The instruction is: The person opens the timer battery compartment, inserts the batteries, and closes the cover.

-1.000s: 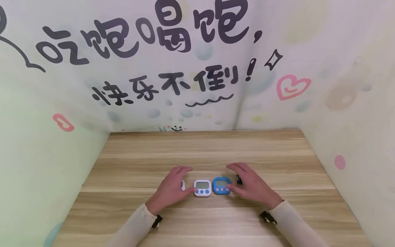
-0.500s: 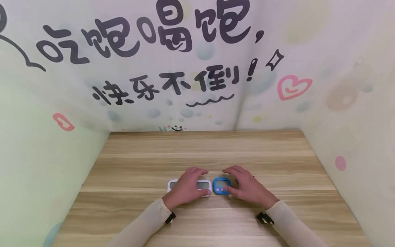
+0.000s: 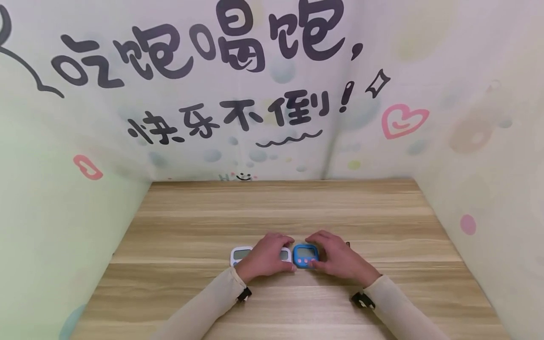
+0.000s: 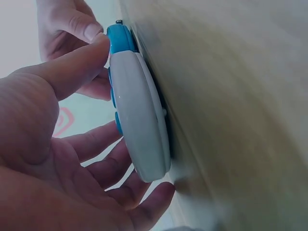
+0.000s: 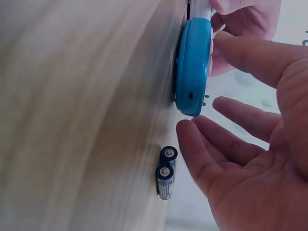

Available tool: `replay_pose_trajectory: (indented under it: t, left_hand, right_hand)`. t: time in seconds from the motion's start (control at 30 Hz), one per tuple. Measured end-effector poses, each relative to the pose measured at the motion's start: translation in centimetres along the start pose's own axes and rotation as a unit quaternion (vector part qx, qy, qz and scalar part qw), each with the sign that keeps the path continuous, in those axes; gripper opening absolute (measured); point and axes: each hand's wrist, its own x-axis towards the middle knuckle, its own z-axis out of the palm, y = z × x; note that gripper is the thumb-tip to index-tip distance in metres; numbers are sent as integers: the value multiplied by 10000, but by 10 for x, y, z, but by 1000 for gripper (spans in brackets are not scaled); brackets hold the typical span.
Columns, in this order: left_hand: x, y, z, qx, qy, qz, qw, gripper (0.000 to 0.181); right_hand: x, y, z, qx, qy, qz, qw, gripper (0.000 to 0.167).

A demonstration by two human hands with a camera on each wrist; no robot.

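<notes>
Left hand (image 3: 264, 256) shifted over inner white timer (image 3: 285, 255); outer timer (image 3: 242, 254) less covered

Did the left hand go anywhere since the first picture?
Yes. Judged against the drawn smiley face, the left hand has moved right, closer to the blue timer.
</notes>
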Motion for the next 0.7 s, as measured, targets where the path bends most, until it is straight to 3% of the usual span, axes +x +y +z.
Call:
replay_pose_trajectory:
  t: [0.3, 0.7]
  left_hand:
    - [6, 4, 4, 82, -10, -114, 9999, 59]
    - [6, 7, 7, 238, 131, -86, 9996, 49]
  right_hand:
    - [-2, 3, 1, 73, -252, 34, 9996, 56]
    - [-1, 6, 1, 193, -222, -128, 9995, 51]
